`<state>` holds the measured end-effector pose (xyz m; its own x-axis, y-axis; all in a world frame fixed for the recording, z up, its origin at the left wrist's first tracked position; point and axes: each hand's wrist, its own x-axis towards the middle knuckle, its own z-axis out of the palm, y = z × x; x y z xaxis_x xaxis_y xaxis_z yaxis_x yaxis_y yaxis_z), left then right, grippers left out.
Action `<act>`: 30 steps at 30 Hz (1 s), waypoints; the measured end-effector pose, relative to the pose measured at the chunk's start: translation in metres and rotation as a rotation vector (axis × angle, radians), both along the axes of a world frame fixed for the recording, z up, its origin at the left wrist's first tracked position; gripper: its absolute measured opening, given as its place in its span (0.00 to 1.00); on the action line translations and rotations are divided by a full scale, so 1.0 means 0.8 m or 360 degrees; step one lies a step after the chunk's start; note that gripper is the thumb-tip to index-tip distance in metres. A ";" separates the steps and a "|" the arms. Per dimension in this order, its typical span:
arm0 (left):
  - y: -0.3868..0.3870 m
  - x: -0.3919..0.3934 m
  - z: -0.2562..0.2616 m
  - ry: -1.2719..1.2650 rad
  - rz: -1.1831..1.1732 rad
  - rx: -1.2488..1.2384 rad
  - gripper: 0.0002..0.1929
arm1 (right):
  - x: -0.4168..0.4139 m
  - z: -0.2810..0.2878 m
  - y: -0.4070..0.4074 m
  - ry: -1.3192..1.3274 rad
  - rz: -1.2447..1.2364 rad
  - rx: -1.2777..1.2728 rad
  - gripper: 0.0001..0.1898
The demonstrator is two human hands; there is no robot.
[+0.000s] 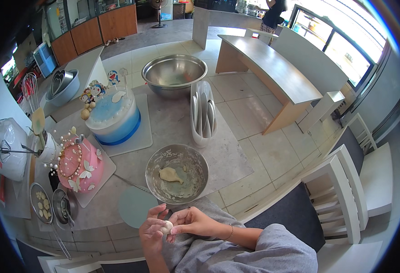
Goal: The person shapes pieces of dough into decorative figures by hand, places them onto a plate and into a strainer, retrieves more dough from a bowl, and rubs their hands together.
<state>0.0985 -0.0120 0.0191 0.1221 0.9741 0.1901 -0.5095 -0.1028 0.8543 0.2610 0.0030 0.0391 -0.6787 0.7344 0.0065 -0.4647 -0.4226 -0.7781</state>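
A small pale ball of dough (166, 227) is pinched between the fingers of both hands, just above my lap. My left hand (151, 229) cups it from the left, fingers curled and spread around it. From the other side, the thumb and fingertips of my right hand (190, 220) press on it. Directly beyond my hands is a steel mixing bowl (200, 186), its inner wall smeared with dough residue. A larger lump of dough (170, 175) and a tiny scrap lie inside. A round pale-green mat (134, 206) lies flat left of that bowl.
A strainer (32, 204) with small dough pieces sits at the left edge beside a small metal bowl (61, 204). Two decorated cakes, pink (96, 169) and blue-white (116, 128), stand on boards. Farther back are a large steel bowl (172, 89) and an upright plastic holder (200, 138).
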 end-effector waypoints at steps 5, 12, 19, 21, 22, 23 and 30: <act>0.002 -0.005 -0.017 -0.0106 -0.0098 0.0096 0.12 | -0.002 0.000 0.001 0.0018 0.0060 -0.0021 0.08; 0.004 -0.007 -0.023 -0.0115 -0.0131 0.0156 0.13 | -0.002 -0.006 0.000 0.0040 0.0112 -0.0151 0.07; 0.000 -0.007 -0.024 -0.0327 -0.0220 -0.0009 0.12 | -0.002 -0.009 -0.001 0.0028 0.0078 -0.0113 0.09; -0.004 -0.006 -0.017 -0.0351 -0.0252 -0.0069 0.14 | -0.002 -0.011 0.000 0.0011 0.0046 -0.0075 0.08; -0.005 -0.006 -0.011 -0.0320 -0.0275 -0.0209 0.18 | -0.002 -0.011 0.000 -0.0005 0.0013 -0.0036 0.08; -0.005 -0.006 -0.008 -0.0288 -0.0298 -0.0348 0.21 | -0.002 -0.012 0.000 -0.0004 0.0013 -0.0037 0.08; -0.006 0.009 0.006 -0.0194 -0.0195 -0.0345 0.23 | -0.007 -0.012 -0.002 -0.0251 -0.0341 0.0118 0.08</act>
<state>0.1057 -0.0169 0.0238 0.2306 0.9730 -0.0008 -0.6072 0.1446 0.7813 0.2557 0.0017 0.0299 -0.5046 0.8629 -0.0278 -0.4083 -0.2669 -0.8729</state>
